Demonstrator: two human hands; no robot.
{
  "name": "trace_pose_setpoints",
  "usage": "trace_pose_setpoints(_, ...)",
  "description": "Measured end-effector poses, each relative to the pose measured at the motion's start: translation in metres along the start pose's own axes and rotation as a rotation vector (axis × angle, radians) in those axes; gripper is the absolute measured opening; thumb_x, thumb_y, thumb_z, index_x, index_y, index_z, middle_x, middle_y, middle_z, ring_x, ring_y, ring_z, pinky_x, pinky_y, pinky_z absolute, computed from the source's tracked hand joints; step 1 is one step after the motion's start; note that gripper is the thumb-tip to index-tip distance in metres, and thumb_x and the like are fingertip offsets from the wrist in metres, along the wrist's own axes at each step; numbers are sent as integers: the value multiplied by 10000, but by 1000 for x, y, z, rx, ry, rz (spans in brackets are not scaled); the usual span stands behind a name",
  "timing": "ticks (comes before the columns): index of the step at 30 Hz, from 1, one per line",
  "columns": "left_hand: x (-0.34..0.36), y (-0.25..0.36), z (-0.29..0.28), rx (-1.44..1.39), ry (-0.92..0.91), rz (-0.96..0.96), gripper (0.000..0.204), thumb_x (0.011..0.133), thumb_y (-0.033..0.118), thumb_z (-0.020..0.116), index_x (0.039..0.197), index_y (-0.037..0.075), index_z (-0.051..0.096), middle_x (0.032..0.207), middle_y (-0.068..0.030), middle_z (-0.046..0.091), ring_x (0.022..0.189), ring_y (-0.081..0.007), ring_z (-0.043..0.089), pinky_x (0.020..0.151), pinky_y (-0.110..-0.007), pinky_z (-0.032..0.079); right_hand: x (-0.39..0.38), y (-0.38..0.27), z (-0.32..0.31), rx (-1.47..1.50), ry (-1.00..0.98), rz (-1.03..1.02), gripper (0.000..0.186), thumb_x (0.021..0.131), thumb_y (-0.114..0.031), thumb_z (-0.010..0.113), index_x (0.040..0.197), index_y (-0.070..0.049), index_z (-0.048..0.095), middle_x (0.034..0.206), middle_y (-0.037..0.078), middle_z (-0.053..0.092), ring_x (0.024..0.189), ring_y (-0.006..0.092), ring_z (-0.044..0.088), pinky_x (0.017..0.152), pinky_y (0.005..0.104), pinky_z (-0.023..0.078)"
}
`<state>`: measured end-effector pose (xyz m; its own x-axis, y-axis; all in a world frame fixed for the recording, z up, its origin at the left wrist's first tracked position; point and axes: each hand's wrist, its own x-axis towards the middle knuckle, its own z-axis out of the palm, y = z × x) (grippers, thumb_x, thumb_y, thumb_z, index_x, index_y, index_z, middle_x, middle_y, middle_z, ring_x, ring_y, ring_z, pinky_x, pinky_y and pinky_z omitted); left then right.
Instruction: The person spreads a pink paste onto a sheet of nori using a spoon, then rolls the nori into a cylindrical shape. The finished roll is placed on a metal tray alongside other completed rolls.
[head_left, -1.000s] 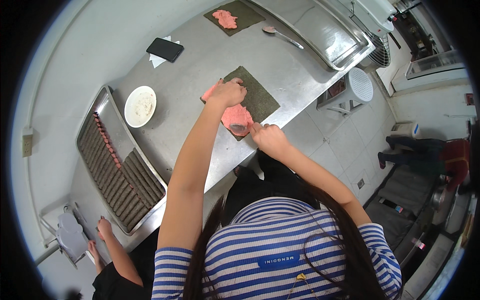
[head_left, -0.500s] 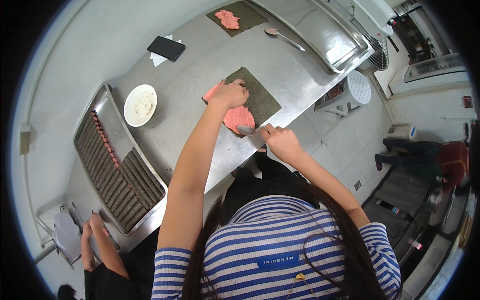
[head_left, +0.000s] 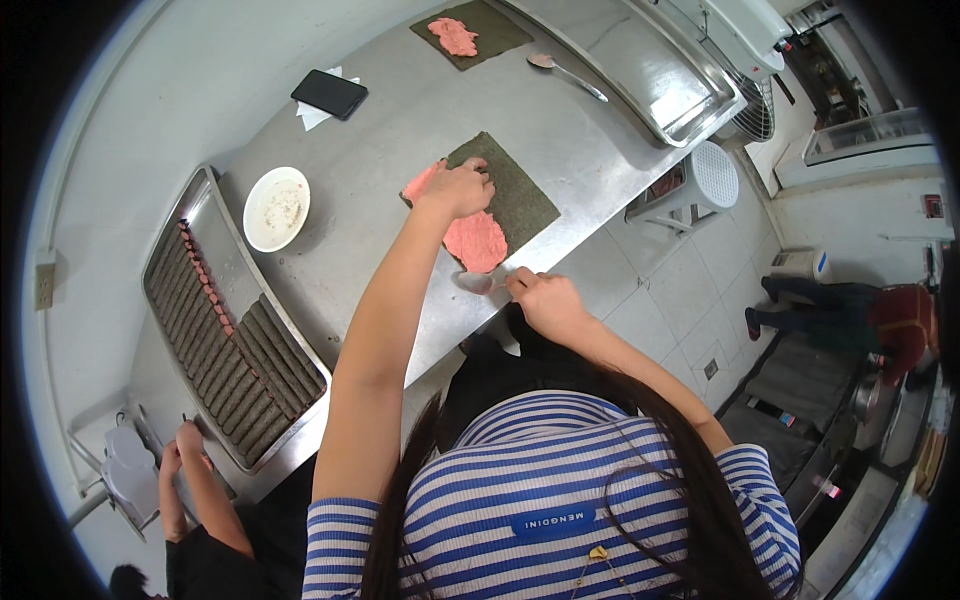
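Note:
A dark green seaweed sheet (head_left: 520,185) lies on the steel table with pink paste (head_left: 474,241) spread along its near-left side. My left hand (head_left: 458,188) rests flat over the sheet and the paste, fingers stretched out. In my right hand (head_left: 548,302), at the table's front edge, is the handle of a metal spoon (head_left: 473,283). The spoon's bowl is just off the sheet's near corner, close to the end of the paste. Part of the paste is hidden under my left hand.
At left, a metal tray (head_left: 208,188) holds rows of dark seaweed rolls, beside a white bowl (head_left: 277,209). Farther back are a phone (head_left: 330,94), another seaweed sheet (head_left: 485,42) with paste, a second spoon (head_left: 570,77) and a large tray (head_left: 700,110). A co-worker's hands (head_left: 190,445) are at lower left.
The spoon has moved off the paste toward the table's front edge, drawn nearer and slightly left by my right hand. My left hand stays on the sheet.

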<state>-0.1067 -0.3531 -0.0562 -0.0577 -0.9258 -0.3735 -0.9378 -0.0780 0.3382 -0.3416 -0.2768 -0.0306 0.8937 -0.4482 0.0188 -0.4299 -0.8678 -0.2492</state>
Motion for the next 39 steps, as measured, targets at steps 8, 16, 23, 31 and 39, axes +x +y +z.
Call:
trace_pose_setpoints(8, -23, -6, -5, -110, 229, 151, 402, 900, 231, 449, 1257, 91, 570, 1391, -48, 465, 1227, -246, 496, 1125, -516, 244, 11, 23, -34, 161, 23, 179, 285, 755, -92, 580, 1025, -84, 674, 838, 79, 612, 677, 302, 643, 583, 424, 515)
trace_pose_setpoints(16, -109, -32, 46, -378, 690, -203, 443, 846, 90, 543, 1289, 88, 515, 1361, -90, 475, 1264, -305, 444, 1093, -518, 285, 37, 66, -34, 80, -18, 234, 391, 760, -45, 516, 1101, -153, 674, 874, 95, 623, 783, 312, 647, 642, 438, 517)
trace_pose_setpoints(23, -97, -33, 40, -285, 703, -241, 403, 879, 91, 457, 1274, 94, 536, 1381, -44, 477, 1312, -276, 410, 1125, -542, 206, 123, 65, -38, 8, -93, 103, 394, 762, -59, 537, 1115, -171, 672, 907, 93, 638, 832, 312, 656, 674, 439, 527)
trace_pose_setpoints(31, -27, -12, -16, -140, 123, -77, 384, 913, 207, 377, 1197, 139, 626, 1336, -30, 547, 1332, -267, 395, 1128, -599, 133, 136, 62, -20, -70, -123, -45, 147, 759, -110, 579, 822, -52, 699, 859, 173, 654, 742, 338, 675, 621, 421, 544)
trace_pose_setpoints(39, -4, -20, -1, -195, 194, -54, 483, 950, 325, 271, 941, 95, 696, 925, -104, 705, 1022, -293, 616, 1150, -548, 117, 87, 52, -25, -29, -169, -93, 146, 775, -110, 563, 767, -45, 694, 835, 171, 650, 744, 332, 680, 613, 416, 540)
